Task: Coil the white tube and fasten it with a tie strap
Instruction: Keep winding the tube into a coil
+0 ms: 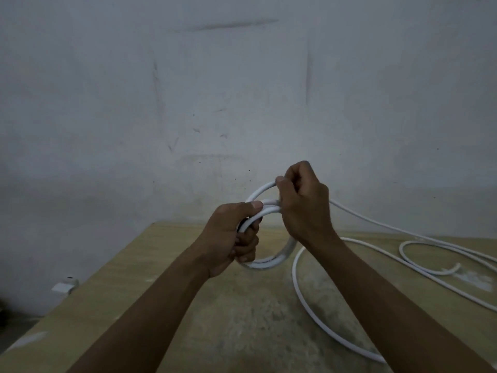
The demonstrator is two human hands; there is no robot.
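A white tube (271, 261) is partly wound into a small upright coil held above the wooden table (150, 265). My left hand (231, 238) grips the coil's left side, thumb pressed over the loops. My right hand (304, 203) is closed on the coil's top right, pinching a loop. The loose remainder of the tube (297, 286) runs from behind my right hand, down over the table in wide curves to the right, with its free end (457, 266) lying near the right edge. No tie strap is in sight.
A scuffed grey-white wall (242, 103) stands right behind the table. The table's left edge runs diagonally toward me. A small white object (64, 286) sits on the floor to the left of the table.
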